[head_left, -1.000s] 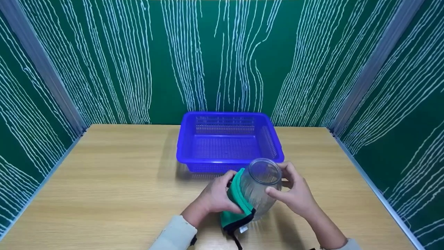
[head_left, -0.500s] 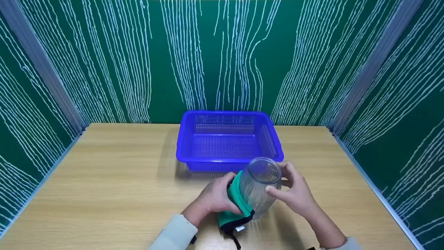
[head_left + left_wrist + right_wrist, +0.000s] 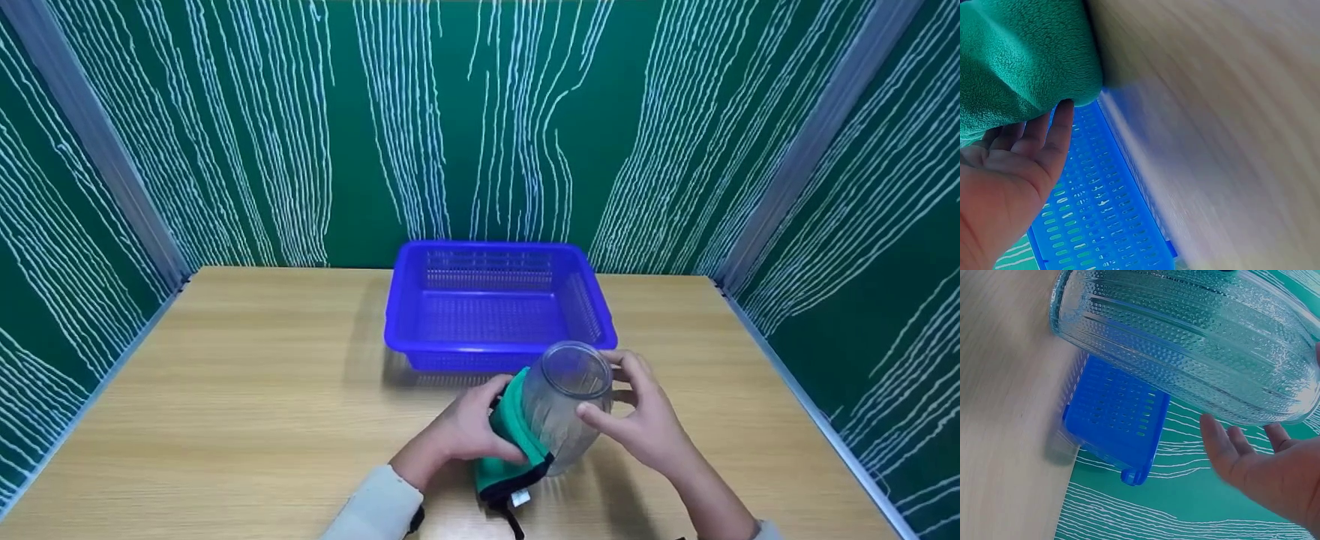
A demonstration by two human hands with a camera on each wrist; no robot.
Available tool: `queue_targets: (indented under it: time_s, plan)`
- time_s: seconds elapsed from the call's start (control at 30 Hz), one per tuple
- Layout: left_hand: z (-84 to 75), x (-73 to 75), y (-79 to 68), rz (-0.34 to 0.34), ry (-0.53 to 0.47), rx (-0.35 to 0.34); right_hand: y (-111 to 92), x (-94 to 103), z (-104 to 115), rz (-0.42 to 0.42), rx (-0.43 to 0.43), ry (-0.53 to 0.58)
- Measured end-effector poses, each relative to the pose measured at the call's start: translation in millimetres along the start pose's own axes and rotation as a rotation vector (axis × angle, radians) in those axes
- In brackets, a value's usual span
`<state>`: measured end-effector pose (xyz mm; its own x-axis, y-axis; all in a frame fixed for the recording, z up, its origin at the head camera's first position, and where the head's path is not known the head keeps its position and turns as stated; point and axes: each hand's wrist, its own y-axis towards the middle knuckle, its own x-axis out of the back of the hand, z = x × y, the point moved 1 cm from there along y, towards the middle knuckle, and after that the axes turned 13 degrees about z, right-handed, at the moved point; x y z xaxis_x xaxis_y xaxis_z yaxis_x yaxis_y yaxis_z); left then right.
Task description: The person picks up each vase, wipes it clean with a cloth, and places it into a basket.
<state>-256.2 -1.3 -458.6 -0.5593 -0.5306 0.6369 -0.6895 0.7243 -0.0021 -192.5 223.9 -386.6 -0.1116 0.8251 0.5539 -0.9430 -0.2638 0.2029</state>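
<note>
A clear glass vase [image 3: 566,420] with ribs and a dotted texture stands tilted in front of the blue basket, its round mouth facing up. My right hand [image 3: 645,416] grips its upper right side, thumb near the rim and fingers behind. In the right wrist view, fingertips [image 3: 1207,424] meet the glass vase [image 3: 1196,343]. On the vase's left side, my left hand [image 3: 469,424] holds a green towel [image 3: 510,442] with black edging and a white tag against the glass. The left wrist view shows that hand's fingers [image 3: 1061,124] under the fluffy towel [image 3: 1027,56].
Behind the vase, a blue plastic basket [image 3: 405,347] with slotted sides sits on the wooden table [image 3: 247,390]. Green panels [image 3: 457,120] with white wavy lines wall the table at the back and both sides, joined by grey metal posts [image 3: 802,142].
The towel's lower corner with its tag has shifted slightly left. Both hands and the vase keep nearly the same place, and the head view sways a little.
</note>
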Motion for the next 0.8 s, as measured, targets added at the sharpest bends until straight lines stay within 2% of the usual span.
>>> queue_targets:
  time_s: [0.2, 0.33, 0.43, 0.6, 0.8]
  plan:
    - [-2.0, 1.8, -0.1, -0.005, -0.117, -0.032, -2, 1.2, 4, -0.006, -0.002, -0.069]
    - [-2.8, 2.3, 0.5, -0.016, -0.156, -0.044, -3, 3.1, 5, 0.005, -0.029, -0.081]
    - [-4.9, 3.6, -0.4, -0.015, -0.225, -0.052, -4, 3.5, 10, 0.003, -0.042, -0.081]
    - [-23.8, 11.7, -7.4, -0.009, -0.341, -0.081, -6, 4.0, 27, 0.0, -0.052, -0.089]
    - [-43.6, 20.2, -12.1, -0.027, -0.313, -0.105, -6, 6.2, 37, -0.006, -0.061, -0.064]
